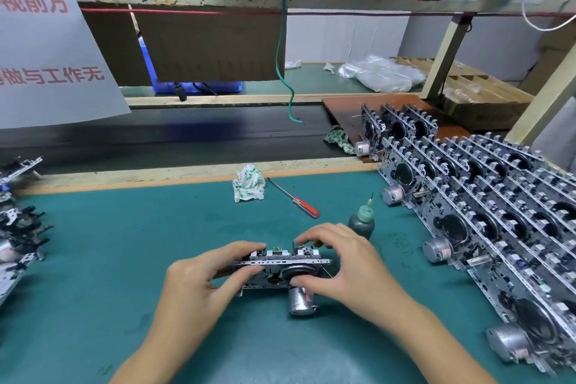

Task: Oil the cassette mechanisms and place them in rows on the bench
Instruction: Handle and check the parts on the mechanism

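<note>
From the head camera, a person holds one cassette mechanism with both hands, just above the green bench near the middle of its front part. The left hand grips its left end, thumb in front and fingers on top. The right hand grips its right end, fingers curled over the top and thumb on the black wheel. A round silver motor hangs under it. Just behind the right hand stands a small dark oil bottle. Farther back lie a red-handled screwdriver and a crumpled rag. Along the bench's right edge, many finished mechanisms stand in rows. More mechanisms are piled at the left edge
</note>
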Action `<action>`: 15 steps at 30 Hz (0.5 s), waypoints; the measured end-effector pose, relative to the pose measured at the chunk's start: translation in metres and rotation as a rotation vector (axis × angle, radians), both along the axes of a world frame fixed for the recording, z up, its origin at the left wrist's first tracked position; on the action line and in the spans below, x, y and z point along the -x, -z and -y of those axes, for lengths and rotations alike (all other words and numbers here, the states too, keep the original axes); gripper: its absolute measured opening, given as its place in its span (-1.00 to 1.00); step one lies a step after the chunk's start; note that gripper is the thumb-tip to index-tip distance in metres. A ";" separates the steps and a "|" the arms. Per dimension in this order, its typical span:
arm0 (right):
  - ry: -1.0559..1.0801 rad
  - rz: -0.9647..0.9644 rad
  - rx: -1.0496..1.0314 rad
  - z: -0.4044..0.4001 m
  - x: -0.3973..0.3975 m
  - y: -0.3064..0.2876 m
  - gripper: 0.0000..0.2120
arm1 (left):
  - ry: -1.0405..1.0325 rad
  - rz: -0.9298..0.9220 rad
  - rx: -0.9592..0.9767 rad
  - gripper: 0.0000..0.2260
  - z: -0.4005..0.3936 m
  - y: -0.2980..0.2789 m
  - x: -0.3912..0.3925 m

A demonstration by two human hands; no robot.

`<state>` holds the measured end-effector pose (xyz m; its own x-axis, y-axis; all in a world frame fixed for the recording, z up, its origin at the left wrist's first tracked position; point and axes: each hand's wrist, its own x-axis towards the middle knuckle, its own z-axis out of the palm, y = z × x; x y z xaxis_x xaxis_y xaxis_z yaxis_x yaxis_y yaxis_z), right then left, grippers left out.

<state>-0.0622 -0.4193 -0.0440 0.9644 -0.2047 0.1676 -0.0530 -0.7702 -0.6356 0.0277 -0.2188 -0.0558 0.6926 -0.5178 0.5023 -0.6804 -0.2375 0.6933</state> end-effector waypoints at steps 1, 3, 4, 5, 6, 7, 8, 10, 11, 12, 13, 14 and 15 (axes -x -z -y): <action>0.064 0.008 -0.031 -0.001 0.005 0.003 -0.56 | -0.006 -0.001 0.004 -0.70 0.000 0.001 0.000; 0.204 0.036 -0.141 -0.004 0.015 0.010 -0.59 | -0.019 -0.007 0.011 -0.69 0.000 0.003 0.000; 0.236 0.047 -0.173 -0.007 0.019 0.013 -0.67 | -0.023 -0.011 0.016 -0.68 0.001 0.004 0.000; 0.237 0.051 -0.178 -0.010 0.021 0.017 -0.75 | -0.026 -0.013 0.022 -0.68 0.001 0.005 0.001; 0.231 0.056 -0.180 -0.013 0.023 0.019 -0.80 | -0.029 -0.017 0.028 -0.68 0.001 0.005 0.001; 0.229 0.063 -0.184 -0.016 0.025 0.021 -0.82 | -0.031 -0.021 0.030 -0.69 0.001 0.005 0.001; 0.234 0.064 -0.193 -0.018 0.026 0.021 -0.83 | -0.031 -0.023 0.031 -0.70 0.001 0.005 0.001; 0.236 0.052 -0.223 -0.018 0.028 0.020 -0.84 | -0.032 -0.019 0.032 -0.69 0.001 0.005 0.002; 0.233 0.045 -0.237 -0.018 0.029 0.019 -0.81 | -0.035 -0.019 0.035 -0.69 0.001 0.005 0.003; 0.240 0.037 -0.256 -0.017 0.030 0.018 -0.73 | -0.037 -0.022 0.037 -0.69 0.001 0.004 0.003; 0.261 0.029 -0.291 -0.015 0.030 0.018 -0.64 | -0.038 -0.025 0.038 -0.70 0.002 0.004 0.003; 0.289 0.026 -0.337 -0.014 0.030 0.018 -0.59 | -0.038 -0.028 0.038 -0.70 0.002 0.004 0.003; 0.310 0.035 -0.383 -0.013 0.029 0.018 -0.57 | -0.038 -0.032 0.040 -0.69 0.003 0.004 0.003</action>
